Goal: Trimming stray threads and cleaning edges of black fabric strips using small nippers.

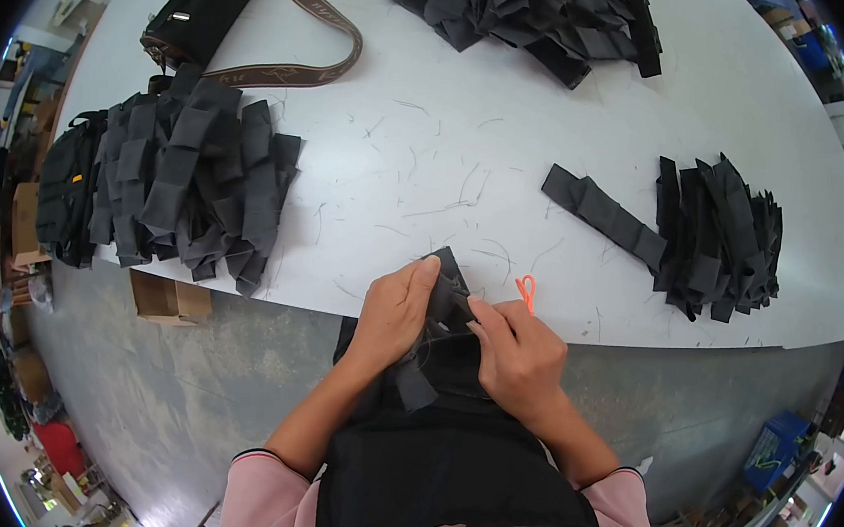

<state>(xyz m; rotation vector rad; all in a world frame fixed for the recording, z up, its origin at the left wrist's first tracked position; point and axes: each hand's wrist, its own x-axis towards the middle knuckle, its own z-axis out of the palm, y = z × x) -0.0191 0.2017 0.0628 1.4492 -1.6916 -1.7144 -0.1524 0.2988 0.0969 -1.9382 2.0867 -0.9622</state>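
- At the far left we see a black backpack [71,198] at the edge of the white desk [606,109].
- Just beside it, and overlapping it in our view, a heap of dark grey fabric strips [190,158] spreads over the desk's near-left part.
- Below this heap, under the desk edge, we see an open cardboard box [170,299].
- Behind the heap lies a black bag [201,8], its patterned brown strap [345,51] looping to the right.
- Near the middle, at the desk's front edge, the left hand [398,307] has its grip closed on a dark strip [446,284], thumb near the upper end; a tail hangs below.
- Loose threads [462,203] lie scattered beyond the hands, and a second heap [524,16] sits at the far side.
- The right hand [522,358] pinches the same strip from its right side, its grip drawn together between thumb and fingers.
- An orange looped handle [527,291] shows just behind the right hand; we cannot quite tell whether the fingers hold it.
- Farther right, a single strip [602,215] slants toward a third heap [717,239].
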